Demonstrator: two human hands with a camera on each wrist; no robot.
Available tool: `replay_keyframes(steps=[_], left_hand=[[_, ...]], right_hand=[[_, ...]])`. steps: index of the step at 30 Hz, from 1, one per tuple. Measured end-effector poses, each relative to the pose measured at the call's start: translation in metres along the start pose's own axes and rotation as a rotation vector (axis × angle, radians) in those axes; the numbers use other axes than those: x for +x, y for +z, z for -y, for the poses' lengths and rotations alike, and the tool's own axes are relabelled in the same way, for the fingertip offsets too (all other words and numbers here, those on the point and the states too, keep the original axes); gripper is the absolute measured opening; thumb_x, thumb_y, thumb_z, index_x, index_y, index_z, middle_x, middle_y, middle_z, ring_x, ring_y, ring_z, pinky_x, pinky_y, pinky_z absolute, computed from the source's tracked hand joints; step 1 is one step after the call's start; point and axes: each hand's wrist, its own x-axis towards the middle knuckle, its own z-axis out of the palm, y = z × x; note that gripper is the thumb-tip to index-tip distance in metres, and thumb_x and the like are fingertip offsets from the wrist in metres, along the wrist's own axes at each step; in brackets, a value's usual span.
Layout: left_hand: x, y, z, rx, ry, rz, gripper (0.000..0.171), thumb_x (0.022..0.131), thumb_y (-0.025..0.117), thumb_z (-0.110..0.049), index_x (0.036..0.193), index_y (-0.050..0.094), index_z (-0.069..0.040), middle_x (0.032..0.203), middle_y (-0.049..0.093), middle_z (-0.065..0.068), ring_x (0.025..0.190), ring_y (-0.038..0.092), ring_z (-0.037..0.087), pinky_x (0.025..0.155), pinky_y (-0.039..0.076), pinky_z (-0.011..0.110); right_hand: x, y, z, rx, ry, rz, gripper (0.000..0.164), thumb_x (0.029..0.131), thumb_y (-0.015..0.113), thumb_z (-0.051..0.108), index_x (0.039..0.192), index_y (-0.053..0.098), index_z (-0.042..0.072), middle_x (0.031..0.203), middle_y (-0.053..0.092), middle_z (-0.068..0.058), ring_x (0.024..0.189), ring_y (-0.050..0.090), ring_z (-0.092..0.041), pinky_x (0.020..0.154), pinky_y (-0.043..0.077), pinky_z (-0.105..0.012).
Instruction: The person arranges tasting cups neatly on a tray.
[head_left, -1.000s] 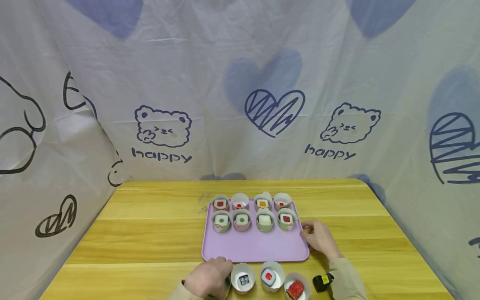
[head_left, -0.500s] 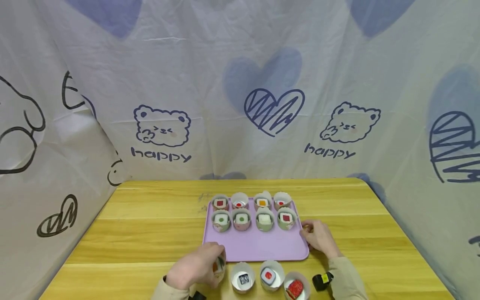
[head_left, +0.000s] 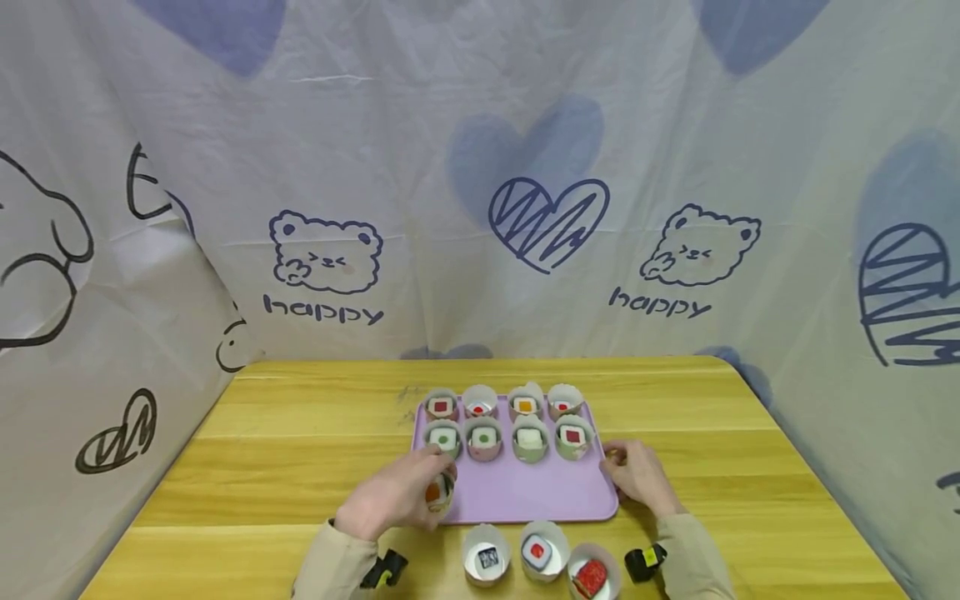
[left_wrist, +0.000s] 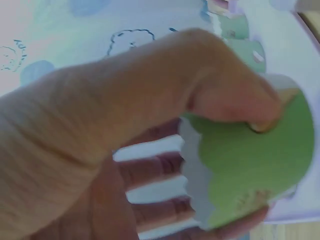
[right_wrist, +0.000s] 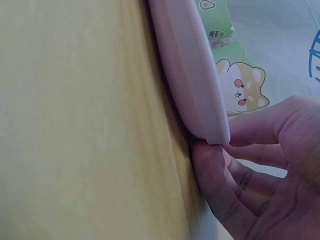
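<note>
My left hand (head_left: 393, 493) holds a green scalloped paper baking cup (left_wrist: 255, 160) over the near left corner of the lilac tray (head_left: 525, 493). In the head view an orange-and-dark piece (head_left: 435, 492) shows inside this tilted cup. The thumb presses the cup's side in the left wrist view, with the other fingers partly hidden behind it. At the tray's right edge my right hand (head_left: 639, 478) pinches the rim between thumb and fingers. Two rows of paper cups (head_left: 483, 450) stand across the tray's far half, each with a small block in it, mostly white with coloured centres.
In front of the tray, three more cups stand on the wooden table (head_left: 285, 467): one with a black-patterned block (head_left: 488, 558), one with a red-centred block (head_left: 537, 552), one with a red piece (head_left: 591, 577). A printed curtain (head_left: 450, 167) hangs behind.
My left hand has lifted the cup from the left of the front row and carried it up and forward over the tray. My right hand stays at the tray's edge.
</note>
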Motion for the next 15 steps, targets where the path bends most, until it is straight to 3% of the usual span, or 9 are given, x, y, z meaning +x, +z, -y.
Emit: replay_keyframes(steps=[5, 15], left_hand=[[0.008, 0.001, 0.005, 0.017, 0.015, -0.005, 0.05, 0.066, 0.088, -0.011, 0.111, 0.066, -0.009, 0.108, 0.066, 0.006, 0.097, 0.064, 0.023, 0.085, 0.058, 0.04], [0.018, 0.008, 0.014, 0.03, 0.002, -0.019, 0.049, 0.069, 0.087, -0.008, 0.113, 0.066, -0.009, 0.113, 0.067, 0.008, 0.102, 0.065, 0.026, 0.091, 0.057, 0.044]], right_hand=[[0.0, 0.001, 0.001, 0.01, 0.016, 0.009, 0.034, 0.088, 0.063, 0.001, 0.12, 0.066, -0.009, 0.08, 0.065, -0.009, 0.056, 0.059, -0.014, 0.051, 0.051, -0.029], [0.001, 0.001, 0.0, 0.004, 0.008, 0.002, 0.03, 0.088, 0.064, 0.001, 0.117, 0.068, -0.007, 0.078, 0.065, -0.008, 0.056, 0.058, -0.013, 0.05, 0.05, -0.028]])
